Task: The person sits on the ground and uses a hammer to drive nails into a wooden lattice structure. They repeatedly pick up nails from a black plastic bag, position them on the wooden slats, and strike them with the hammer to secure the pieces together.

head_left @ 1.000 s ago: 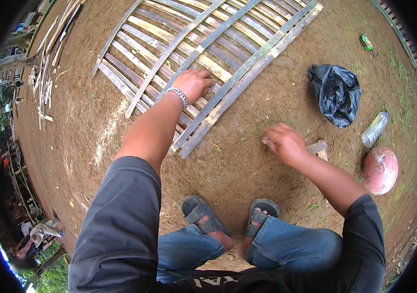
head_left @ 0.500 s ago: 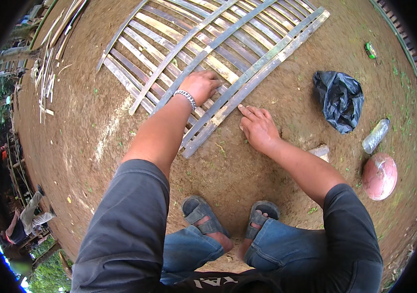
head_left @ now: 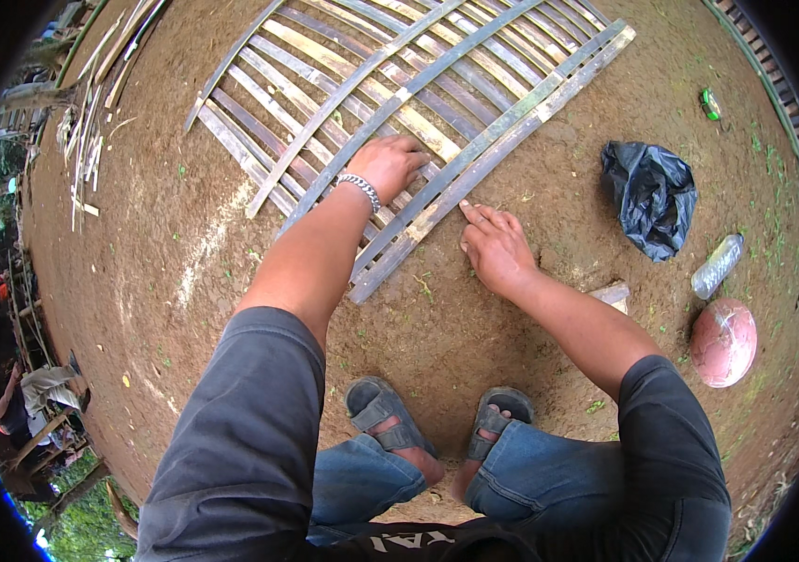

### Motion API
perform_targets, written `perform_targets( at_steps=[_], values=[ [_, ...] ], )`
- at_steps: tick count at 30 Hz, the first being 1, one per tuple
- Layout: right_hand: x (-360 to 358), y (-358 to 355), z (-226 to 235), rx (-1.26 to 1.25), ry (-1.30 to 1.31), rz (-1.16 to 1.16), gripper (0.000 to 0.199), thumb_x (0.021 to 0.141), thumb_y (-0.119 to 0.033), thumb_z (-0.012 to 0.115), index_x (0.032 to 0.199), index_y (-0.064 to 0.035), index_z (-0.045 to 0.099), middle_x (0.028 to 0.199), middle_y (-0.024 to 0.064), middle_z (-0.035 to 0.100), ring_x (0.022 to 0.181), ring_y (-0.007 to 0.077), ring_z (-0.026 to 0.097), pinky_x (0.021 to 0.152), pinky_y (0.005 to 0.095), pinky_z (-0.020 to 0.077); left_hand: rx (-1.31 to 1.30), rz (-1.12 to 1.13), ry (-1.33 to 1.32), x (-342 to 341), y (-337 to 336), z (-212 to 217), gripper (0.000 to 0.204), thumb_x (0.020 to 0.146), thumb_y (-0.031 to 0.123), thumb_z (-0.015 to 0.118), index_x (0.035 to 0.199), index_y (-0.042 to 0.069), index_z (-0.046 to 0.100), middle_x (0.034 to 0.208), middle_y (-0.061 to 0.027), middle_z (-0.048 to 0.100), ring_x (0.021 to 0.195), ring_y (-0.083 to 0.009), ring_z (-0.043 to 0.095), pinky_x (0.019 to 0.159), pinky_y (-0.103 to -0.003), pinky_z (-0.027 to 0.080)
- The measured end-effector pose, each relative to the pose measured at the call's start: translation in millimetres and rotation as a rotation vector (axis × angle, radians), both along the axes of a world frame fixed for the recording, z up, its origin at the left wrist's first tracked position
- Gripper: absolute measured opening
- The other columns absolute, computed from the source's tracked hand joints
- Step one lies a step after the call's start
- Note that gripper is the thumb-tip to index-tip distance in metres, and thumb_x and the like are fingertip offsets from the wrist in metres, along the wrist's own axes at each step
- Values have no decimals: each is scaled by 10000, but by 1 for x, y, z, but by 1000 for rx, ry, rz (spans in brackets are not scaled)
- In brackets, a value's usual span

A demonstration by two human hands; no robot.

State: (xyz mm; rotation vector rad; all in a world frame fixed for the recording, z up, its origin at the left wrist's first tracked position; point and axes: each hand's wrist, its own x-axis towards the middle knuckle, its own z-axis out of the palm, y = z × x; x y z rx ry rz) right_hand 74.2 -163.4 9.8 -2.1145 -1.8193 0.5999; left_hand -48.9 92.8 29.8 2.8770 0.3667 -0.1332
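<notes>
A lattice panel of bamboo slats lies on the ground in front of me, long cross strips running over many thinner slats. My left hand, with a metal chain bracelet at the wrist, reaches in over the panel. Its fingers are bent down and closed around a slat near the double outer strips; the fingertips are partly hidden. Beside the outer bamboo strip, my right hand rests with its index finger stretched to the strip's near edge. Its thumb is apart, and nothing shows in that hand.
On the right lie a black plastic bag, a clear plastic bottle, a pink ball and a small green item. A pale block sits beneath my right forearm. Loose bamboo strips lie at the far left.
Both hands stay almost in the same place at the panel, with only a slight shift. At the far left edge, a person in the background has changed posture.
</notes>
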Motion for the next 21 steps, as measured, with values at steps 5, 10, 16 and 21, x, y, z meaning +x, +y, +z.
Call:
perform_targets(
  at_steps=[5,10,16,21],
  values=[
    [0,-1,-3,22,10,-4,148,985,-205,619,1039,-77,668,1579,99,500,1438,306,449,1197,489,304,-17,-3,-10,-1,3,-4,323,901,197,710,1222,168,741,1219,-59,689,1161,-285,651,1027,-421,515],
    [1,-1,0,37,7,-5,142,982,-205,625,1032,-80,669,1570,96,511,1426,306,459,1191,487,312,-14,2,24,1,3,-2,327,902,207,711,1225,160,740,1232,-61,687,1175,-285,647,1037,-423,510],
    [0,0,1,29,2,6,142,980,-203,628,1035,-80,673,1570,95,512,1421,306,462,1186,488,319,-30,23,17,-1,0,2,333,903,191,703,1231,148,739,1290,-82,675,1215,-297,632,1063,-416,503],
    [1,-1,-2,39,15,2,131,967,-197,640,1021,-82,674,1570,93,515,1423,303,463,1179,487,325,-37,243,-100,-5,-30,2,454,952,164,621,1400,95,614,1467,-148,574,1406,-336,493,1206,-490,355]
  ],
)
